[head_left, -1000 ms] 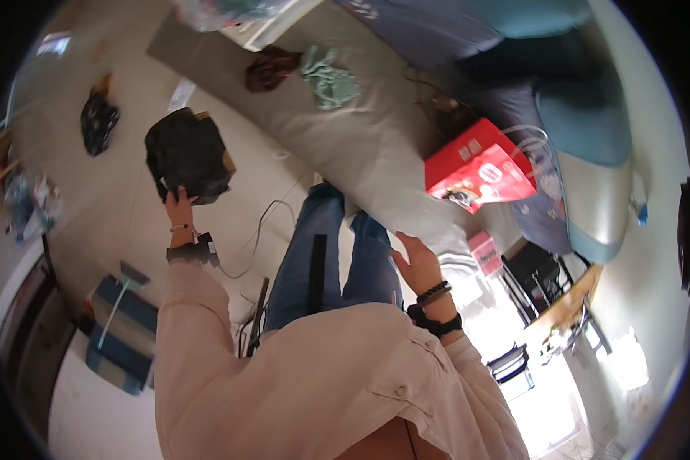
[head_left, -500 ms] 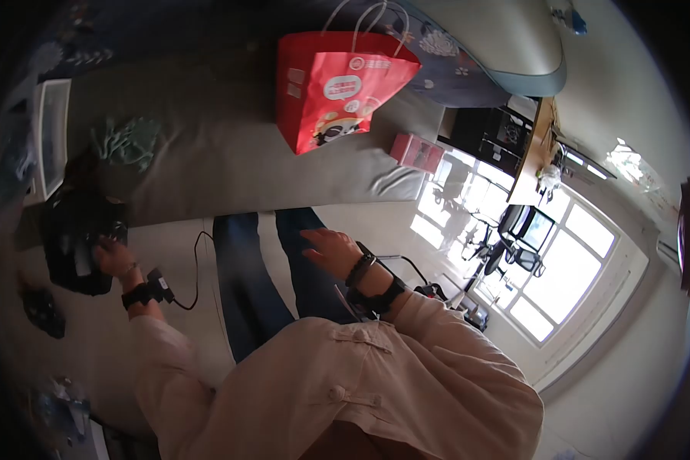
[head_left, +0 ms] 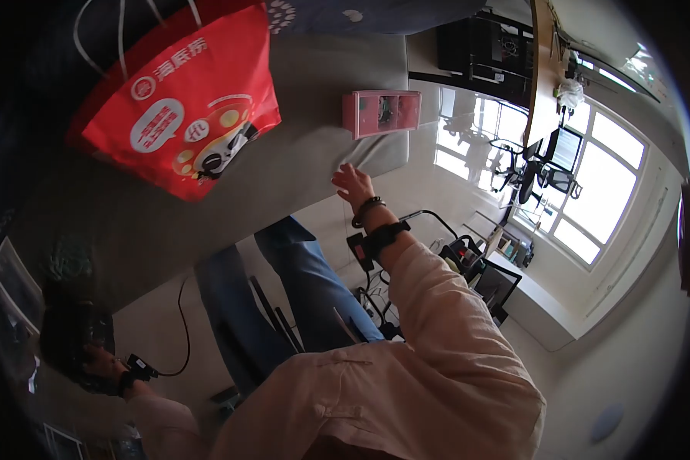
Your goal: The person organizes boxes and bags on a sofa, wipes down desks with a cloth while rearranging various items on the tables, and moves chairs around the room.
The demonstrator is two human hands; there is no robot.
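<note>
My left hand [head_left: 103, 362] is at the lower left with its fingers closed on the edge of a black bag [head_left: 67, 337]; the fingertips are dark and partly lost against it. Held out past my knees, my right hand [head_left: 353, 185] is empty, its fingers apart. Just beyond it, a pink box [head_left: 381, 113] with a clear front and small dark things inside lies on the grey couch seat [head_left: 307, 146]. The large red paper bag [head_left: 184, 100] with white handles stands on the same seat, left of the pink box.
A green cloth [head_left: 70, 257] lies on the seat at the left, near a white-framed object [head_left: 17, 284]. A cable runs from my left wrist. On the right are a wooden desk [head_left: 543, 73], office chairs [head_left: 533, 172], a metal-framed rack and a bright window [head_left: 602, 180].
My view has swung right and closer to the couch. My right hand has stretched forward toward the pink box. The black bag has stayed with my left hand, now lower in view.
</note>
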